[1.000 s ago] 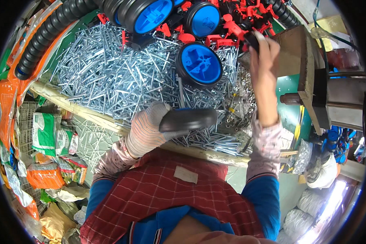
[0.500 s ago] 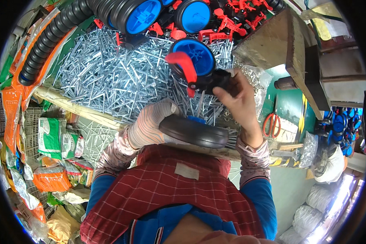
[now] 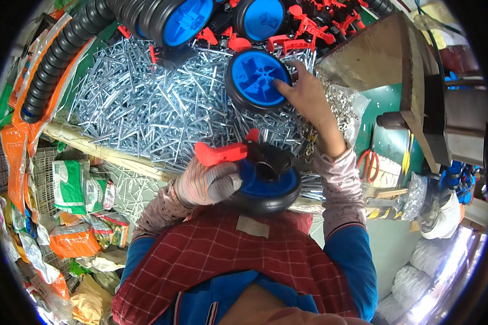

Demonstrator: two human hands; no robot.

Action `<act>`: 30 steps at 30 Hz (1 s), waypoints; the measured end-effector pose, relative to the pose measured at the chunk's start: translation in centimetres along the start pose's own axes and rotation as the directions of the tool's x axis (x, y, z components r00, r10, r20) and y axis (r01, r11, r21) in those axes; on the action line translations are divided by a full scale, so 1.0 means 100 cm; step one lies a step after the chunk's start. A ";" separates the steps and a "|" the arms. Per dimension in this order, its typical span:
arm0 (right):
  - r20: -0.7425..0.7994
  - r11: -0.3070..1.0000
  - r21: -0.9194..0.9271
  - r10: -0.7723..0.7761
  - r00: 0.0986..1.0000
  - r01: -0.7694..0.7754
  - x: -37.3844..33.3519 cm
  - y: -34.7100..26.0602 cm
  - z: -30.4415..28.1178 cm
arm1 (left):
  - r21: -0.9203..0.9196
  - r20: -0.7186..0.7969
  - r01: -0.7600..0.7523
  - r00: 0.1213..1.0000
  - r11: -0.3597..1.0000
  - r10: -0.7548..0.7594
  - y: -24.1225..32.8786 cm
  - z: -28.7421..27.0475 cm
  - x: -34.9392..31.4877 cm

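Observation:
In its striped glove, my left hand (image 3: pixel 207 184) grips a black wheel with a blue hub (image 3: pixel 268 203) close to my apron. On that hub rests a black plastic bracket (image 3: pixel 274 158) with a red lever (image 3: pixel 222 154) that points left over my gloved fingers. My bare right hand (image 3: pixel 310 100) has hold of a second blue-hubbed wheel (image 3: pixel 255 78) by its right edge, the thumb on the hub. This wheel lies tilted on a big heap of metal pins (image 3: pixel 152 108).
More wheels (image 3: pixel 259 20) and red levers with black brackets (image 3: pixel 312 27) are piled at the back. A row of black wheels (image 3: pixel 59 67) curves along the left. To the right are a wooden board (image 3: pixel 363 57), small metal rings (image 3: pixel 336 105) and red-handled scissors (image 3: pixel 369 162).
The bracket with its red lever has moved from my right hand down onto the left-hand wheel, which has turned hub up. My right hand has gone to the second wheel.

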State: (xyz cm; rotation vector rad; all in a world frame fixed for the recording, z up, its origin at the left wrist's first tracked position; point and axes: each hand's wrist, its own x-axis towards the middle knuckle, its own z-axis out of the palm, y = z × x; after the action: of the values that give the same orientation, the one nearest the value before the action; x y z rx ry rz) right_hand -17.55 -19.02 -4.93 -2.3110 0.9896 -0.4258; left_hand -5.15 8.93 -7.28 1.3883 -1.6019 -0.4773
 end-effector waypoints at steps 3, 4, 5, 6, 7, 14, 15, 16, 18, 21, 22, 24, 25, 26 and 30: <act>0.044 0.985 0.167 0.026 0.999 -0.034 -0.010 0.000 -0.008 | -0.313 0.177 0.260 0.961 0.914 -0.213 0.002 -0.002 -0.005; 0.070 0.967 0.254 0.010 0.997 -0.027 -0.023 -0.003 -0.019 | -0.412 0.230 0.343 0.935 0.844 -0.268 0.004 0.000 -0.006; 0.094 0.941 0.338 -0.008 0.996 -0.024 -0.036 -0.003 -0.028 | -0.493 0.282 0.422 0.905 0.761 -0.319 0.006 0.001 -0.006; 0.028 0.935 0.352 -0.058 0.998 0.045 -0.051 0.001 -0.030 | -0.535 0.310 0.443 0.895 0.719 -0.320 0.008 0.006 -0.007; 0.027 0.923 0.384 -0.019 0.999 0.008 -0.066 0.003 -0.035 | -0.536 0.297 0.395 0.916 0.746 -0.271 0.007 0.011 -0.007; -0.111 0.876 0.478 0.128 0.986 -0.060 -0.137 0.006 -0.066 | -0.546 0.380 0.520 0.853 0.657 -0.359 0.025 0.047 0.014; -0.140 0.891 0.452 0.112 0.984 -0.037 -0.142 0.009 -0.069 | -0.559 0.432 0.625 0.780 0.544 -0.452 0.038 0.044 0.025; -0.166 0.907 0.421 0.096 0.981 -0.018 -0.147 0.011 -0.071 | -0.564 0.487 0.714 0.693 0.414 -0.531 0.051 0.041 0.035; -0.204 0.936 0.352 0.084 0.975 -0.007 -0.157 0.012 -0.075 | -0.544 0.591 0.831 0.480 0.120 -0.648 0.070 0.038 0.053; -0.295 0.954 0.201 -0.157 0.943 0.222 -0.177 0.028 -0.073 | -0.541 0.717 0.840 0.441 -0.032 -0.539 0.074 0.045 0.057; -0.282 0.919 0.213 -0.269 0.921 0.333 -0.183 0.028 -0.074 | -0.554 0.748 0.832 0.479 -0.034 -0.460 0.073 0.048 0.055; -0.252 0.868 0.234 -0.382 0.889 0.439 -0.189 0.041 -0.080 | -0.450 0.650 0.654 0.707 0.608 -0.279 0.056 0.054 0.041; -0.241 0.827 0.275 -0.435 0.867 0.491 -0.188 0.055 -0.077 | -0.219 0.562 0.171 0.827 0.960 -0.019 0.047 0.058 0.036; -0.198 0.826 0.507 -0.166 0.966 0.246 -0.188 0.062 -0.072 | 0.014 0.467 -0.264 0.854 0.964 0.227 0.039 0.064 0.031; -0.372 0.998 0.017 0.066 0.926 -0.065 -0.152 0.103 -0.054 | 0.046 0.322 -0.557 0.794 0.829 0.516 0.044 0.077 0.039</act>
State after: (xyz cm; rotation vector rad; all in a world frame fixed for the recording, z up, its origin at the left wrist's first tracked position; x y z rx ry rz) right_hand -36.12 -15.68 -8.08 -2.2299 1.2375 -0.8621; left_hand -13.66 4.47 -6.12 0.9080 -2.2190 -0.2338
